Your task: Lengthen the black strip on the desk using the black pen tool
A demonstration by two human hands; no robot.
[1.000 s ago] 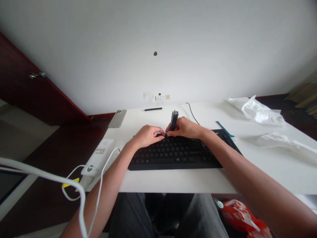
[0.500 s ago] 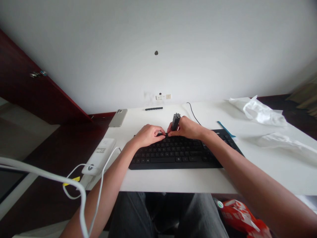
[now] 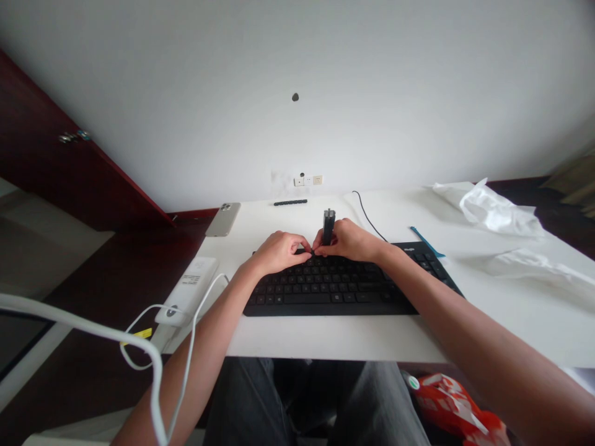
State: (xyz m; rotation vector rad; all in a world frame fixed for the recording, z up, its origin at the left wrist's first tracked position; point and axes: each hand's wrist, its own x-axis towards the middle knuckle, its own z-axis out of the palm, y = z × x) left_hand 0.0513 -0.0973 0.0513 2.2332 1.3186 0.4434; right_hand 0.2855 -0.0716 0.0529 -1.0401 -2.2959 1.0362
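Observation:
A black keyboard lies on the white table in front of me. My left hand rests over its upper left edge, thumb and forefinger pinched together at the top row of keys. Anything between those fingertips is too small to make out. Just beside it, my right hand is closed around a dark, blocky stick with a metal tip, which stands upright out of the grip. The right thumb and forefinger also meet at the top row, almost touching the left fingertips. What they pinch there is hidden.
A phone and a white power strip with white cables lie on the left. Behind the keyboard are a black ridged strip and a thin black cable. To the right lie a blue strip and white plastic bags.
The dark stick in my right hand has tipped more upright. Both hands keep their pinch at the top row, and the view has shifted very slightly.

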